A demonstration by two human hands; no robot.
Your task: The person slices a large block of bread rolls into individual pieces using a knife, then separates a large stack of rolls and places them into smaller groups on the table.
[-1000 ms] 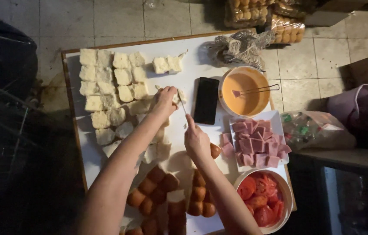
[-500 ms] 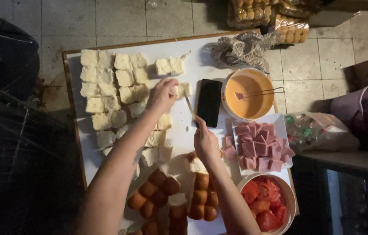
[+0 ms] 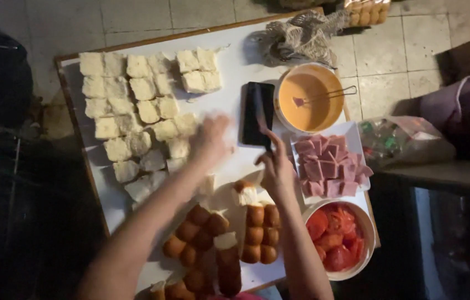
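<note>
Bread squares (image 3: pixel 135 111) laid cut side up in rows on a white table (image 3: pixel 235 61), with two hands at work over them.

The left hand (image 3: pixel 211 141), blurred, hovers at the right edge of the rows beside one square; whether it grips anything cannot be told. The right hand (image 3: pixel 275 169) holds a knife (image 3: pixel 259 114), blade lying across a dark phone (image 3: pixel 257 114). Near the person lie brown rolls (image 3: pixel 257 233). To the right stand a bowl of orange sauce (image 3: pixel 310 100), a tray of pink ham squares (image 3: pixel 329 164) and a bowl of tomato slices (image 3: pixel 335 236).
</note>
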